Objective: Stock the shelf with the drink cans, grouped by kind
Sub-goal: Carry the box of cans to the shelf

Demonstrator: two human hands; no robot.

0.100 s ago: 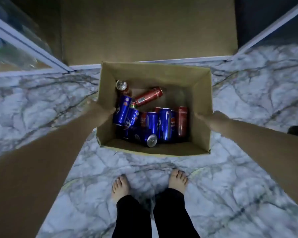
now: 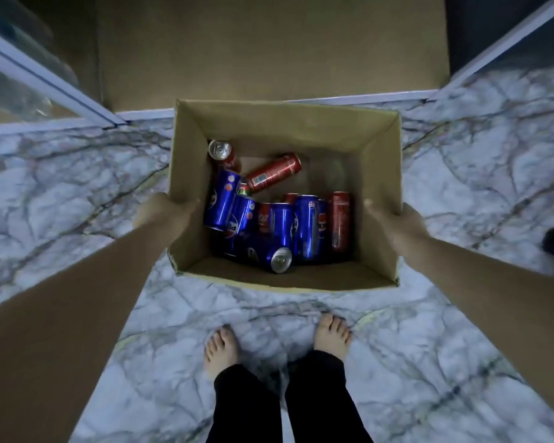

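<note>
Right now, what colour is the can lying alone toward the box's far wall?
Red, clearest in the head view: the lone can lies tilted on the box floor.

Brown box, blue and red cans, marbled floor

The cardboard box (image 2: pixel 378 161) is plain brown; blue cans (image 2: pixel 306 227) with silver tops crowd its 6 o'clock side, red cans (image 2: pixel 274 172) lie toward 12. The floor (image 2: pixel 461 174) is white with grey veins; the trousers (image 2: pixel 327 401) are black.

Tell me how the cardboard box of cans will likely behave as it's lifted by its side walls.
The cardboard box probably flexes: left hand and right hand grip only thin walls. The loose cans, lying sideways, will likely roll and shift its weight.
</note>
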